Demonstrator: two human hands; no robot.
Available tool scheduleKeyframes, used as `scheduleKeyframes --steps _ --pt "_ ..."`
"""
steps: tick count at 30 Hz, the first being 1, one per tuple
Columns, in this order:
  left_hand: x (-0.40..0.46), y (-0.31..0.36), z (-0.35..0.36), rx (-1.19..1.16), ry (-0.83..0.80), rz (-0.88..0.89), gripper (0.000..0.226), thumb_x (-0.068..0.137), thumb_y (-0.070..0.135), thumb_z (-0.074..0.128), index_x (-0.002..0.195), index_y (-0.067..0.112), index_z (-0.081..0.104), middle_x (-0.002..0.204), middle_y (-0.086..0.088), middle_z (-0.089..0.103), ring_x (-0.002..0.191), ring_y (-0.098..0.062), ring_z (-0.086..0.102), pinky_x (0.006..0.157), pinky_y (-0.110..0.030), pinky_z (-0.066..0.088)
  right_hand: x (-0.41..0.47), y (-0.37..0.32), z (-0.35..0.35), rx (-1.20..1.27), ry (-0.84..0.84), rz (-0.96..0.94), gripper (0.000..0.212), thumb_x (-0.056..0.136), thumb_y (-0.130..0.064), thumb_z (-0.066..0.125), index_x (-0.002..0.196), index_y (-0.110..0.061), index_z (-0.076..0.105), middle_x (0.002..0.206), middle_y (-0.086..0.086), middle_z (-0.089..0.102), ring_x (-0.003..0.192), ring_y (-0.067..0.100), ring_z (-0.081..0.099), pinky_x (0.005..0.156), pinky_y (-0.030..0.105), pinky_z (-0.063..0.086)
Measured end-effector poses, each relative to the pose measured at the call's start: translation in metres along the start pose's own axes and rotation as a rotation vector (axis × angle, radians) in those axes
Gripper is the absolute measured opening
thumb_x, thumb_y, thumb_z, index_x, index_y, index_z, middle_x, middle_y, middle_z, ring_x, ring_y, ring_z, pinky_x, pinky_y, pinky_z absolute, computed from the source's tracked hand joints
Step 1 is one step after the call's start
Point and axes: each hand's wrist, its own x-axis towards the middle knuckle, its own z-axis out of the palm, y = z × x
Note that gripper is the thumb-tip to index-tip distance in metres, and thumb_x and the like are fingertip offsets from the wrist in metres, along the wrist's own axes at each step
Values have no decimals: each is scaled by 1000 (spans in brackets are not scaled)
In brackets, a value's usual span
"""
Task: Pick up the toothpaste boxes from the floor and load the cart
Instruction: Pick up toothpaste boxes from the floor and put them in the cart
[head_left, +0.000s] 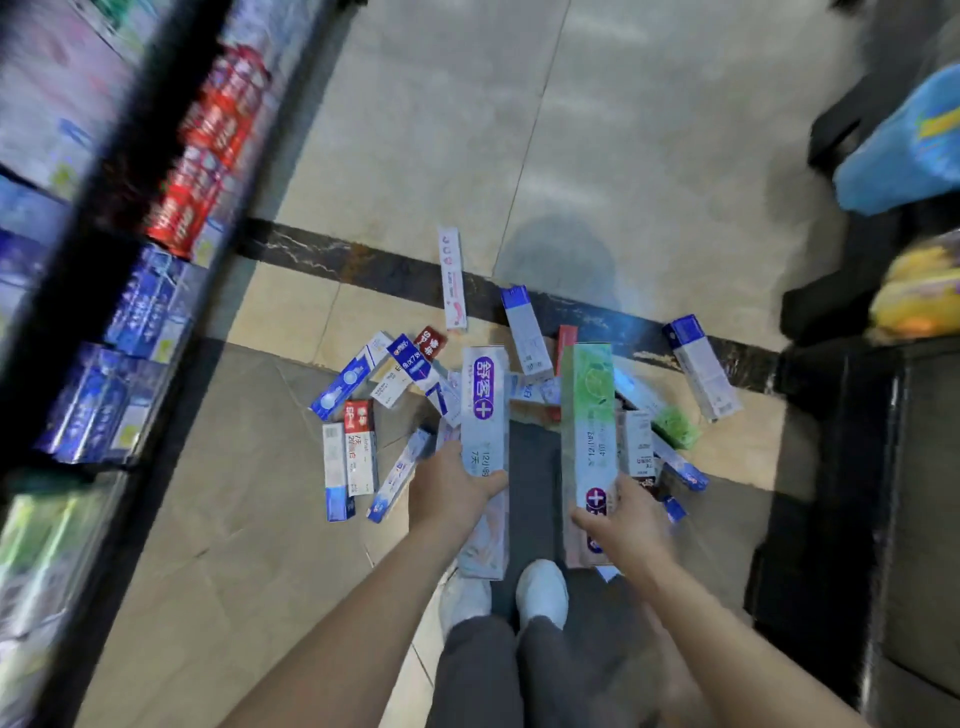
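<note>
My left hand grips a long white toothpaste box with a purple logo, held above the floor. A long green and white toothpaste box is gripped at its near end by my right hand. Both boxes point away from me. Beneath them several toothpaste boxes lie scattered on the tiled floor: blue ones, red and white ones, a pink and white one and a white one with a blue end. No cart is clearly in view.
Store shelves with red and blue toothpaste boxes run along the left. A dark shelf unit with blue and yellow packages stands at the right. My white shoes are just behind the pile. Beige tiles with a dark stripe stretch ahead.
</note>
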Motion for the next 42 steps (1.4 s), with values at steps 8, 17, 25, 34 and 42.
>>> scheduleKeyframes --steps 8,17,25,34,42 --pt "-181 76 -134 -19 97 126 36 77 31 73 107 12 63 104 -8 68 91 -26 64 70 -29 48 -197 -77 -120 101 29 -92 42 76 -30 74 69 -18 35 65 -1 42 66 20 43 57 33 28" --pt "-343 72 -196 -80 187 261 22 70 37 73 81 23 59 93 -2 69 79 -22 66 64 -31 56 -360 -78 -175 130 84 -359 19 73 -25 75 83 -20 60 83 0 67 81 20 64 68 31 48" --pt "-461 0 -191 -160 372 273 34 79 34 69 108 16 66 117 -7 67 102 -25 64 77 -29 51 -450 -10 -172 50 76 -460 29 77 -29 74 101 -19 62 91 6 71 77 20 68 70 37 57" --pt "-606 -159 -182 -321 541 108 30 79 33 68 104 16 69 111 -7 70 97 -25 67 75 -29 53 -587 42 -86 -165 28 -688 37 77 -25 74 110 -11 64 103 12 71 76 20 61 63 30 52" --pt "-734 -348 -223 -472 732 -37 23 77 34 67 93 17 69 97 -7 71 92 -25 67 66 -28 47 -736 24 62 -421 -128 -902 16 79 -29 70 78 -14 66 89 11 68 79 23 60 68 26 51"
